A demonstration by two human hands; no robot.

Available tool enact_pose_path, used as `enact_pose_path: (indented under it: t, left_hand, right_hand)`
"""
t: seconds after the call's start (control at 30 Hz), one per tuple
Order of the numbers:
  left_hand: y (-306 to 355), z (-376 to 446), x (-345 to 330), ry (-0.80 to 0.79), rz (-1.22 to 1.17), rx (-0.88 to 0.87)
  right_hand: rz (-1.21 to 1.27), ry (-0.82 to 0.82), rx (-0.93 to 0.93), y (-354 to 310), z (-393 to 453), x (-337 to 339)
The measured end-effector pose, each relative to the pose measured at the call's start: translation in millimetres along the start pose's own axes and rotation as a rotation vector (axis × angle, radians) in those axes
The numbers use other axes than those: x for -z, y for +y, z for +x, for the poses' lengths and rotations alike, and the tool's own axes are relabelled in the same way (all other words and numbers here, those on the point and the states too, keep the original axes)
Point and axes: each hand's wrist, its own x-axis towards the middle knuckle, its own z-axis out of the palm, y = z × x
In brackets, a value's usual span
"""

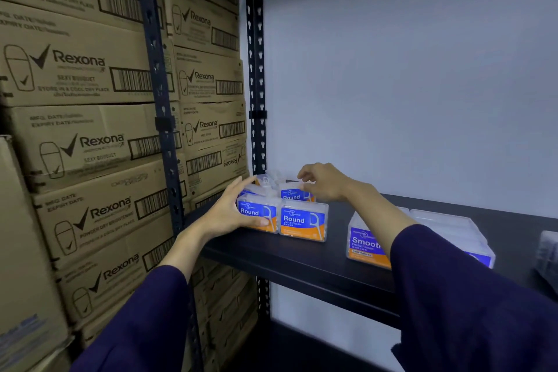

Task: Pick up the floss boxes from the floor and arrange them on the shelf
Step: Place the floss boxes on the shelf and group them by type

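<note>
Several clear floss boxes with blue and orange "Round" labels stand in a tight cluster at the left end of the black shelf (302,263). My left hand (229,214) grips the front left box (256,214), thumb across its label and fingers along its far side. Beside it stands the front right box (303,222). My right hand (323,181) pinches the top edge of the rear right box (291,193). A "Smooth" floss box (367,246) stands farther right on the shelf, partly hidden by my right sleeve.
Stacked brown Rexona cartons (90,130) fill the rack on the left, behind a dark perforated upright (160,106). A second upright (256,75) marks the shelf's back left corner. A white wall backs the shelf. A dim clear container (548,254) sits at the far right.
</note>
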Motion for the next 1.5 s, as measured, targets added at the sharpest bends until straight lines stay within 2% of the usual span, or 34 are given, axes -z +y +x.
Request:
enact_pose_path:
  t: [0.1,0.23,0.53,0.73,0.93,1.1,1.23,1.5]
  left_hand:
    - [-7.3,11.0,1.9,-0.045,0.058,0.022]
    - [-13.5,17.9,3.0,-0.026,0.067,-0.003]
    - [-14.1,14.7,1.6,-0.048,-0.017,-0.034]
    - [-6.8,10.3,2.0,-0.089,-0.006,-0.004]
    - [-0.7,1.4,-1.3,-0.091,-0.073,0.022]
    - [0.0,-2.6,-9.6,-0.029,-0.222,0.022]
    - [-2.6,-1.9,-9.5,-0.040,-0.264,0.094]
    - [-12.6,-3.5,-6.1,-0.058,-0.322,0.067]
  right_hand:
    - [-0.080,-0.065,-0.024,6.3,12.4,-4.2]
    - [-0.129,-0.171,-0.047,9.4,24.7,-8.2]
    - [-0.238,-0.249,-0.084,10.9,22.8,10.1]
    - [-0.130,-0.303,-0.085,8.9,3.4,19.6]
    - [0.145,-0.251,-0.054,-2.5,-19.4,21.1]
    - [0.017,-0.407,-0.083,-7.3,-30.1,18.4]
    - [-0.014,-0.364,-0.063,-5.2,-33.5,11.3]
    - [-0.014,-0.301,-0.050,-8.3,-37.3,4.2]
